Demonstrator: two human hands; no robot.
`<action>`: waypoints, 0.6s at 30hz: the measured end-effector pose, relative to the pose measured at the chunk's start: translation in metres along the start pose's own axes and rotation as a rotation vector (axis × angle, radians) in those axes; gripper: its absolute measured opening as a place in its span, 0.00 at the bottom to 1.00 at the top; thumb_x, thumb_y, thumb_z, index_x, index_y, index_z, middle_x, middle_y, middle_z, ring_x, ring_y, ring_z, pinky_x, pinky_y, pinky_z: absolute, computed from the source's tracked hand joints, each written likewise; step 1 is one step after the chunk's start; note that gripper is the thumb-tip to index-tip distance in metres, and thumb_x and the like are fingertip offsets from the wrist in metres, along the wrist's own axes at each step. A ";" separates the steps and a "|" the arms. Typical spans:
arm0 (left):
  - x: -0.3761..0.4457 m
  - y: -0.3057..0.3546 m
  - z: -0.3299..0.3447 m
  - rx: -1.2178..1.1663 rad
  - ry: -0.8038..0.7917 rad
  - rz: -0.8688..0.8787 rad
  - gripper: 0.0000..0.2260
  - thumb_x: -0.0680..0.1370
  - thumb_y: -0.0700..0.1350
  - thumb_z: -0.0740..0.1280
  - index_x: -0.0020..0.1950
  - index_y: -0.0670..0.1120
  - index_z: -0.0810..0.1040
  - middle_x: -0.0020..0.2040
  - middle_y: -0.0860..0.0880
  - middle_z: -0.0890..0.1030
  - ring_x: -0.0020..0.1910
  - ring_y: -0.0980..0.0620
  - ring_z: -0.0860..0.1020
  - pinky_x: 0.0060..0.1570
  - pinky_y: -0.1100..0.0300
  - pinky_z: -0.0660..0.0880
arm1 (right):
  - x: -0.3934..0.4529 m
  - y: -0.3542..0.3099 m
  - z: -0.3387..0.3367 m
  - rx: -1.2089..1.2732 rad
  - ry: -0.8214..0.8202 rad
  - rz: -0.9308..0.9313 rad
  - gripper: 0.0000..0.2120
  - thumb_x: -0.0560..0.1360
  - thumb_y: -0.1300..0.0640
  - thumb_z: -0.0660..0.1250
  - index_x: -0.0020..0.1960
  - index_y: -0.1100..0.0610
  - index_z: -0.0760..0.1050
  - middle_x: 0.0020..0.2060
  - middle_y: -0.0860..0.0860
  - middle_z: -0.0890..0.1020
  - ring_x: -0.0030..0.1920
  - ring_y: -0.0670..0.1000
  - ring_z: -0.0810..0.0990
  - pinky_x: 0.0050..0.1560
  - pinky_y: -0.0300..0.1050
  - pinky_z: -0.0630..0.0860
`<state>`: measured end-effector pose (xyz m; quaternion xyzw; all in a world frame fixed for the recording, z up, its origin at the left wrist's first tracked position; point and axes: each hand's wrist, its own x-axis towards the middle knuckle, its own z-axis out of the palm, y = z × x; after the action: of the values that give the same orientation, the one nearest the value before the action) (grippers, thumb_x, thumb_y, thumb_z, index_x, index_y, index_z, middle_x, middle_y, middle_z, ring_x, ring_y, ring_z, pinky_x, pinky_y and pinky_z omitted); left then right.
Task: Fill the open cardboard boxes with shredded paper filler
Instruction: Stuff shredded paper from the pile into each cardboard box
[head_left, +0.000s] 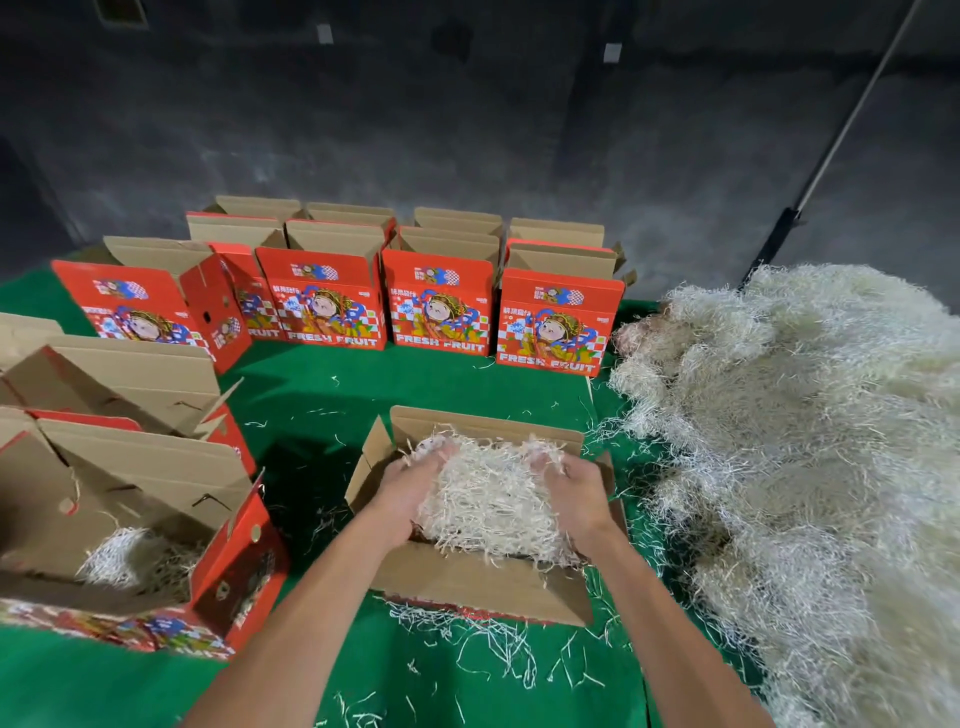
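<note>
While both hands press into the shredded paper filler (488, 499) in the open box (483, 582) at 6 o'clock, the left hand (410, 483) and right hand (576, 493) have their fingers buried, curl unclear; the filler heap (805, 441) lies at 3 o'clock on the table (322, 384).

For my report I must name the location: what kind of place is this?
Probably a fruit packing area: rows of open red cardboard boxes printed FRESH FRUIT, a big heap of pale shredded paper filler, a green cloth-covered table.

Packing workshop: printed fruit boxes (440, 304), shredded-paper heap (810, 426), bare concrete wall (467, 114).
</note>
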<state>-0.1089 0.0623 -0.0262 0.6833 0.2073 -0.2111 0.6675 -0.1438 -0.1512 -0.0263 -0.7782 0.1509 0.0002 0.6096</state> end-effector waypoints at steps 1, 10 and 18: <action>0.001 -0.001 -0.003 -0.009 0.030 0.001 0.54 0.61 0.72 0.74 0.79 0.50 0.58 0.74 0.46 0.68 0.72 0.41 0.68 0.71 0.39 0.60 | 0.003 0.003 -0.004 -0.005 0.024 0.020 0.21 0.81 0.47 0.63 0.70 0.57 0.71 0.21 0.48 0.68 0.18 0.44 0.60 0.19 0.36 0.59; 0.005 0.002 -0.027 -0.394 -0.011 -0.022 0.23 0.79 0.63 0.63 0.65 0.49 0.78 0.56 0.45 0.84 0.47 0.49 0.84 0.50 0.50 0.80 | 0.000 -0.007 -0.002 0.010 0.003 0.278 0.24 0.82 0.38 0.53 0.67 0.54 0.68 0.59 0.50 0.77 0.56 0.50 0.78 0.61 0.53 0.74; 0.001 -0.006 0.007 0.060 0.034 0.121 0.41 0.72 0.61 0.74 0.78 0.48 0.60 0.73 0.47 0.69 0.63 0.47 0.73 0.70 0.42 0.65 | 0.001 -0.019 0.032 -0.091 -0.166 0.089 0.20 0.77 0.45 0.71 0.62 0.57 0.76 0.21 0.45 0.72 0.22 0.44 0.67 0.23 0.40 0.66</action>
<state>-0.1110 0.0557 -0.0317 0.7178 0.1707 -0.1648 0.6546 -0.1326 -0.1168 -0.0166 -0.7950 0.1339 0.0987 0.5833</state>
